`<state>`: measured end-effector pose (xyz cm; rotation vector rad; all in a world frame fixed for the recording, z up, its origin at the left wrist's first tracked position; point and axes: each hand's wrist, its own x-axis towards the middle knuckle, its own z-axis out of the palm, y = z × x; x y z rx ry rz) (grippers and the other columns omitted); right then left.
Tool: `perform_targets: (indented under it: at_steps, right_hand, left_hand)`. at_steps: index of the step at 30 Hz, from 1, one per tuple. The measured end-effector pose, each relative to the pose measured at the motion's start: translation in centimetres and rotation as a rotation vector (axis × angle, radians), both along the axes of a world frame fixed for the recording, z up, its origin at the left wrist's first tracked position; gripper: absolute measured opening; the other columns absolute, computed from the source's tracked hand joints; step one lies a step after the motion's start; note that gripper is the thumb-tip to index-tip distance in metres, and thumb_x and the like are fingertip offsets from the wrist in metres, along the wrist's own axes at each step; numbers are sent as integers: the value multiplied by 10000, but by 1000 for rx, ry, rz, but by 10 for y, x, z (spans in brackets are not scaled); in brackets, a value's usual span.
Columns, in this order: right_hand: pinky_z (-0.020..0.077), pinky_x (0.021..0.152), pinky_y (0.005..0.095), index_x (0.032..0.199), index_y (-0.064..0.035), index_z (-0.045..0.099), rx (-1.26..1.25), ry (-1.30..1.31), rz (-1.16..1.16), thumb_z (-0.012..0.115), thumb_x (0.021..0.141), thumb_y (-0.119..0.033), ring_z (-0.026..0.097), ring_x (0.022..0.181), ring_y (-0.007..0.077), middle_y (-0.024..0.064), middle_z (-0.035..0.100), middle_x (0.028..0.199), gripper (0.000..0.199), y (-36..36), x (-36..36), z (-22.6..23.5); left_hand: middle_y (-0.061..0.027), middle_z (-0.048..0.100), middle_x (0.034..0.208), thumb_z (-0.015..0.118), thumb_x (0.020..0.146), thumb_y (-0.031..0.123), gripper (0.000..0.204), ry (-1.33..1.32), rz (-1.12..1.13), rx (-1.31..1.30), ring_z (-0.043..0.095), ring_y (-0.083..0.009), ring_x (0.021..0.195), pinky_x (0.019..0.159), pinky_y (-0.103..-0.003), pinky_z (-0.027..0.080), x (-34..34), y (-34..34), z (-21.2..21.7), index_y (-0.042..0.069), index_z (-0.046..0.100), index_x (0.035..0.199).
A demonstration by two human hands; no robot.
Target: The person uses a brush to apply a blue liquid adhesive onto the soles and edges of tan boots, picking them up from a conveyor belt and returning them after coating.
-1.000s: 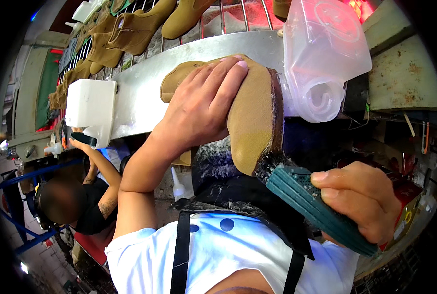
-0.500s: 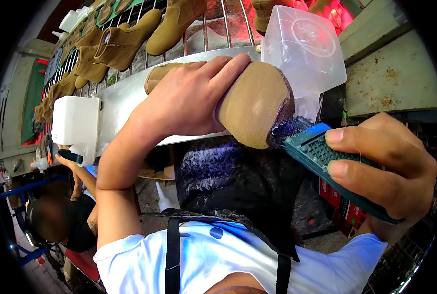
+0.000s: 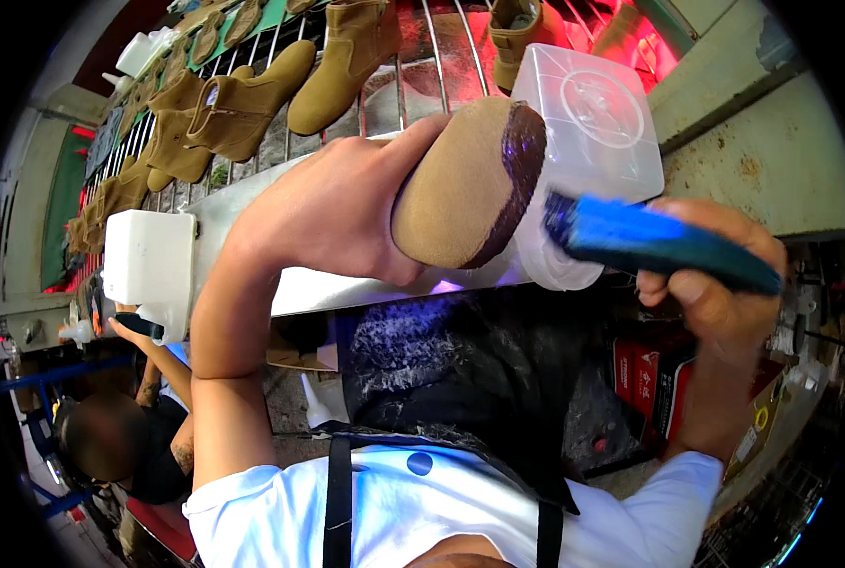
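Note:
My left hand (image 3: 323, 204) is wrapped round a tan suede-like boot (image 3: 441, 189), its toe end turned up and toward the right. A dark, wet-looking band with an uneven edge runs along the boot's right border. In my right hand (image 3: 716, 289) is a dark green brush (image 3: 673, 241) with a bright blue glare on its side. Its dark bristle end stands a little right of the boot, apart from it, in front of a translucent plastic bottle (image 3: 588, 114). The brush and right hand are slightly blurred; the boot's shaft is hidden behind my left hand.
Several tan boots (image 3: 342, 71) stand on a metal rod rack beyond the metal ledge (image 3: 313, 289). A white bottle (image 3: 148, 260) sits at the ledge's left. A red box (image 3: 640, 379) lies below right. Another person (image 3: 162, 417) works at lower left, one hand holding a dark object.
The brush has come off the boot's edge and tipped, showing its side. My left hand has turned the boot, bringing more of the dark band into view and shifting it slightly left.

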<state>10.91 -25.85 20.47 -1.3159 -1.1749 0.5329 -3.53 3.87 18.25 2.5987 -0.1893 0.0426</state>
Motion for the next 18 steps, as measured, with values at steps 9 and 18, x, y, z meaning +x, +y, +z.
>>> perform_targets:
  at_steps: [9, 18]
  right_hand:
    - [592, 826, 411, 1121, 97, 712, 327, -364, -147, 762, 779, 58, 736, 995, 355, 273, 718, 1152, 348, 53, -21, -72]
    - [593, 790, 376, 1297, 100, 608, 48, -370, -154, 683, 901, -21, 725, 910, 294, 248, 712, 1072, 421, 34, 4, -6]
  left_hand:
    - [-201, 734, 933, 886, 559, 313, 949, 24, 22, -96, 718, -400, 876, 770, -441, 580, -3, 23, -11, 47, 476, 1372]
    - [-237, 709, 1044, 922, 588, 303, 1154, 61, -64, -12, 690, -443, 980, 836, -477, 559, -4, 32, -19, 89, 259, 1508]
